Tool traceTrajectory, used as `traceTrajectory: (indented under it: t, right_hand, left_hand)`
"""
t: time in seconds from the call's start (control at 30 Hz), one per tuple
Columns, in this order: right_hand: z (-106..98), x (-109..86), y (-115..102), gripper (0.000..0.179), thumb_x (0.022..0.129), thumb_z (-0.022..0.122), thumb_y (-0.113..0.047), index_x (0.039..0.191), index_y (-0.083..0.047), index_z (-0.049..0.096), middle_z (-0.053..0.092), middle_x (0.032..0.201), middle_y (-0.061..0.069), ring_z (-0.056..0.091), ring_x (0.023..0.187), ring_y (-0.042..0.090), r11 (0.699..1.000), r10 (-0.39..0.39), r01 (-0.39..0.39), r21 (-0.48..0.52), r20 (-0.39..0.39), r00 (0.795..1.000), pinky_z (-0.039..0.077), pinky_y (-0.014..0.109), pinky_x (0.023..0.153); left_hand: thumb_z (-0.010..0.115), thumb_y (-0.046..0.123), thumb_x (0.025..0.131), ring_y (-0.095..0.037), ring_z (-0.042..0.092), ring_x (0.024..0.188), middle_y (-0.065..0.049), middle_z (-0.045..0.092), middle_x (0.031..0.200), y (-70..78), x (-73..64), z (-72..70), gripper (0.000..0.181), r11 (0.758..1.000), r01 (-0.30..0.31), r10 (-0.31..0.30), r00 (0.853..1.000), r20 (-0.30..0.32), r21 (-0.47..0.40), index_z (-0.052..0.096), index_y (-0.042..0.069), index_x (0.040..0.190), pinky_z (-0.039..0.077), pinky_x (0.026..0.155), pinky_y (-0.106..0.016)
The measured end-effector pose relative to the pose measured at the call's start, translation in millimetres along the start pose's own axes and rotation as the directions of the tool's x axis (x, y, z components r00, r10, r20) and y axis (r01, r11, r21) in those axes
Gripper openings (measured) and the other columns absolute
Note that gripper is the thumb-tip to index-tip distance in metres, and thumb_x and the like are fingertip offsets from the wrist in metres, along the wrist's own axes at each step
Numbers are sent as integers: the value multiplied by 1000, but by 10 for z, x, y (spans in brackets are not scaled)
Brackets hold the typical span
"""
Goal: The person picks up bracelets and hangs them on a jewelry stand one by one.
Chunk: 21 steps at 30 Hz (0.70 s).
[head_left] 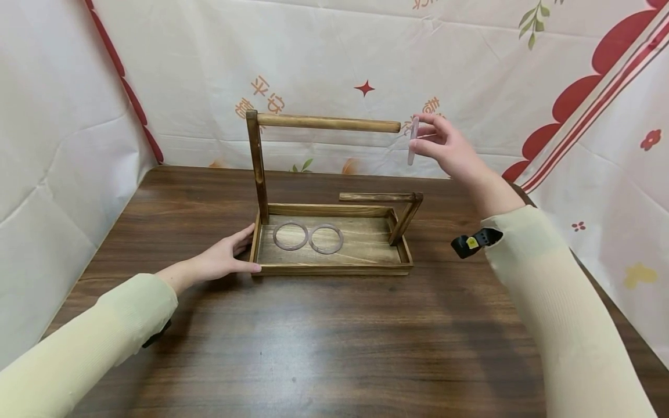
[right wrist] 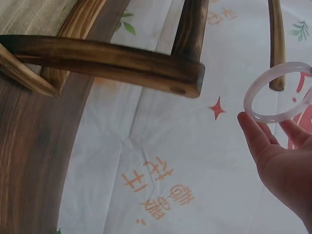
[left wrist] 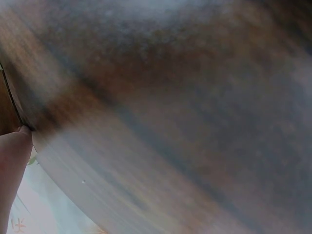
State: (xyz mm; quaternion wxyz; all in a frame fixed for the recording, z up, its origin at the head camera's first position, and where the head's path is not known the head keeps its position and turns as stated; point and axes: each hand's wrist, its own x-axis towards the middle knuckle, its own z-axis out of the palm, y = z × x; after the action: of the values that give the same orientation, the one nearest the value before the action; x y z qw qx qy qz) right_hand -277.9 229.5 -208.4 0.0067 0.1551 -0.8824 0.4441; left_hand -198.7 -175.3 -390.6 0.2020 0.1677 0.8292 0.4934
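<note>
A pale translucent bangle (head_left: 413, 141) is pinched upright between thumb and fingers of my right hand (head_left: 448, 148). It is just off the free right end of the upper bar (head_left: 329, 122) of a wooden jewelry stand; the right wrist view shows the bangle (right wrist: 253, 100) as a ring, with the bar's end (right wrist: 277, 84) seen through it. My left hand (head_left: 222, 255) rests against the left end of the stand's tray (head_left: 334, 270), thumb at the front corner. Two similar bangles, a left one (head_left: 275, 237) and a right one (head_left: 342, 239), lie side by side inside the tray.
A shorter, lower bar (head_left: 366, 197) runs leftward from the right post (head_left: 406, 219). The left post (head_left: 257, 165) carries the upper bar. Everything stands on a dark wooden table (head_left: 292, 348), with a printed white cloth (head_left: 324, 64) hanging behind and at both sides.
</note>
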Motion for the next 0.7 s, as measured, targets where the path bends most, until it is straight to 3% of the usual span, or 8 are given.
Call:
traceTrajectory:
  t: [0.3, 0.7]
  right_hand:
    - [0, 80, 4, 52, 92, 59, -25, 140, -18, 39, 47, 130, 7, 51, 114, 8, 999, -15, 15, 28, -3, 1000, 37, 42, 105]
    - [72, 162, -97, 57, 92, 59, -24, 143, -20, 35, 41, 138, 12, 46, 121, 18, 1000, -13, 12, 27, 39, 999, 39, 42, 105]
  left_hand:
    - [71, 21, 84, -42, 22, 139, -29, 16, 152, 10, -7, -6, 98, 1000, -5, 5, 1000, -4, 3, 1, 0, 150, 24, 113, -52]
    - [72, 19, 83, -43, 24, 138, -30, 19, 151, 7, 0, 5, 98, 1000, -19, 20, 1000, -20, 13, 4, -2, 149, 25, 113, -52]
